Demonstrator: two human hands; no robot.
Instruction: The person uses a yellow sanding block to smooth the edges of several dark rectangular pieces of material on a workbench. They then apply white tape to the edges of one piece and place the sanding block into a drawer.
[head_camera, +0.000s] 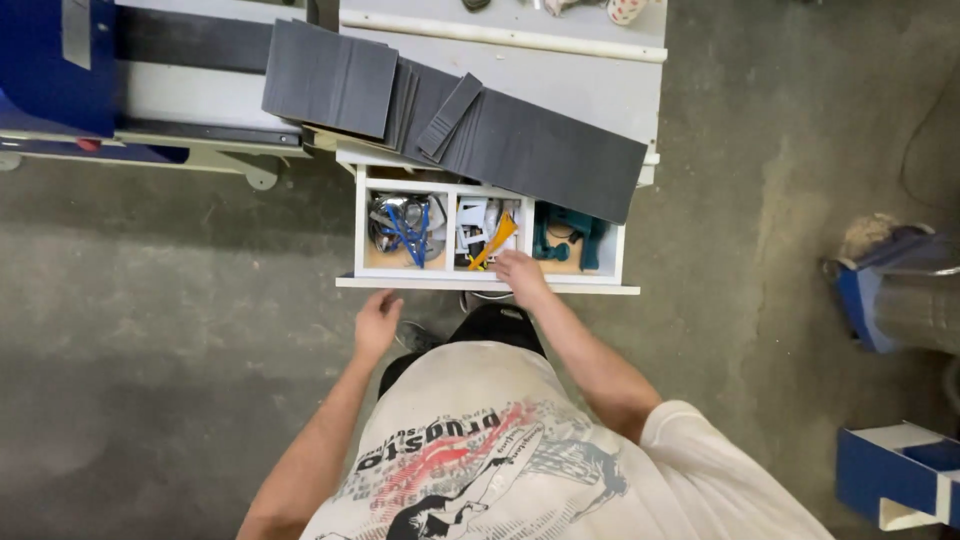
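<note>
A white drawer (487, 285) stands pulled out from a grey workbench, split into three compartments. The left one holds blue-handled tools (405, 228), the middle one white parts and an orange tool (492, 243), the right one a teal device (566, 237). My right hand (521, 275) reaches into the middle compartment at its front wall, next to the orange tool; I cannot tell whether it grips anything. My left hand (376, 322) hovers just below the drawer front, fingers loosely apart and holding nothing.
Dark grey flat panels (470, 115) lie fanned out on the workbench above the drawer. A blue and grey machine (60, 70) stands at the far left. Blue containers (905, 470) sit on the concrete floor at the right.
</note>
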